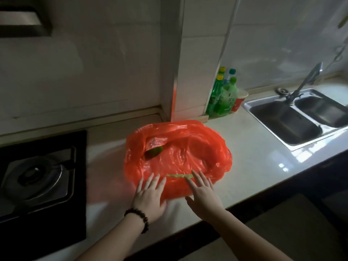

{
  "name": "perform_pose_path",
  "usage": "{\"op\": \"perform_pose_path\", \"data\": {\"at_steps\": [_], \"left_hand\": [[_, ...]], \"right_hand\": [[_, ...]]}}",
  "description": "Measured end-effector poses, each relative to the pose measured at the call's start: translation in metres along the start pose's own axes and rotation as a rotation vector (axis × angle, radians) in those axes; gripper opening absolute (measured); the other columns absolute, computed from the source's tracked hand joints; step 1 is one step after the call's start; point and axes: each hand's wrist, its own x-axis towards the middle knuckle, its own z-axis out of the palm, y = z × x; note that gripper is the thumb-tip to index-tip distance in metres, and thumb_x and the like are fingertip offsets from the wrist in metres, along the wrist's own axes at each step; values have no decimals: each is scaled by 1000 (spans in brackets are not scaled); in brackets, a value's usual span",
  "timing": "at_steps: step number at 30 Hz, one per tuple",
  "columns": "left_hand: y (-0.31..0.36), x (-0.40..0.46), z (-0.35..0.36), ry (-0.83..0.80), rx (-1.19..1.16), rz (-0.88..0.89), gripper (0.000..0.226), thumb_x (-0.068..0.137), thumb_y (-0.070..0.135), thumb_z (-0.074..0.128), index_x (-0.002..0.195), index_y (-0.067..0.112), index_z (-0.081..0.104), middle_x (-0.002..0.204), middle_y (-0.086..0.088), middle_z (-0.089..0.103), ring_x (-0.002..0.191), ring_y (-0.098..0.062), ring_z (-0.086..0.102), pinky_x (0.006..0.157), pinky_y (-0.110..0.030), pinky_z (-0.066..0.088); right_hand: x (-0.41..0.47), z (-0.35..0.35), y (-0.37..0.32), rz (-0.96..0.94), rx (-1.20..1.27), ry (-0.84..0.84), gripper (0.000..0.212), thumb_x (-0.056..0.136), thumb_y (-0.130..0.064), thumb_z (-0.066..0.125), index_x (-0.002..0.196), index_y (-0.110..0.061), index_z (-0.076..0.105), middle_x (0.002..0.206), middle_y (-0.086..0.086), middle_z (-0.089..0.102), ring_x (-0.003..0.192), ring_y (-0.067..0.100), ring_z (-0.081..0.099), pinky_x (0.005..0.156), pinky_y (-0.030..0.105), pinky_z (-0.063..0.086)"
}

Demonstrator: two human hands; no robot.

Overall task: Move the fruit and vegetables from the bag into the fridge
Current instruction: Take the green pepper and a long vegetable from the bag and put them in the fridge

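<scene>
I am at the unpacking step: my left hand (148,198) and right hand (204,193) lie spread, fingers straight, on the near rim of the crumpled red plastic bag (180,147) on the pale desk (254,157) at centre frame, gripping nothing. A round green fruit (154,152) sits inside the bag's upper left, a thin green leafy strip (178,176) near my fingertips; next, I judge, I must reach in for one of them, with no fridge in view.

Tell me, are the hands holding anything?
No. Both the left hand and right hand lie open, fingers straight, at the red bag's near edge.
</scene>
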Motion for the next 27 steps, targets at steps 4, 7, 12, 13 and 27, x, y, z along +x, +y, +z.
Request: {"op": "perform_pose_path", "data": {"at_steps": [4,7,12,13,27], "left_hand": [[-14,-14,30,-77,-19,29,71,64,51,61,129,23,56,132,-2,57,126,-21,49,108,-40,11],[-18,-29,48,-115,-67,9,80,49,50,71,124,25,57,127,1,61,123,-16,42,99,-40,23],[-13,-36,56,-134,-127,-28,85,39,44,73,121,24,60,129,0,59,125,-17,37,107,-39,7],[-12,-36,55,-117,-132,-39,83,38,43,72,118,23,63,128,-1,59,124,-18,38,107,-38,5],[22,-15,26,86,-17,-202,52,75,49,43,110,20,69,123,-4,63,119,-24,55,107,-48,19]], "right_hand": [[0,20,15,-70,-61,-114,67,94,-40,47,149,-28,13,159,2,2,146,25,-10,117,46,-7],[-6,28,23,-127,-72,-163,60,93,-43,45,147,-29,22,158,-2,15,146,23,-1,116,48,-9],[16,30,22,-222,-22,115,27,84,-35,46,105,-28,62,112,-5,62,112,22,56,111,46,31],[28,27,20,-212,5,143,25,85,-29,50,106,-25,61,111,-3,60,107,23,56,105,44,41],[90,24,17,-102,34,-21,27,90,-13,42,115,-15,52,114,8,51,105,29,44,89,39,41]]}}
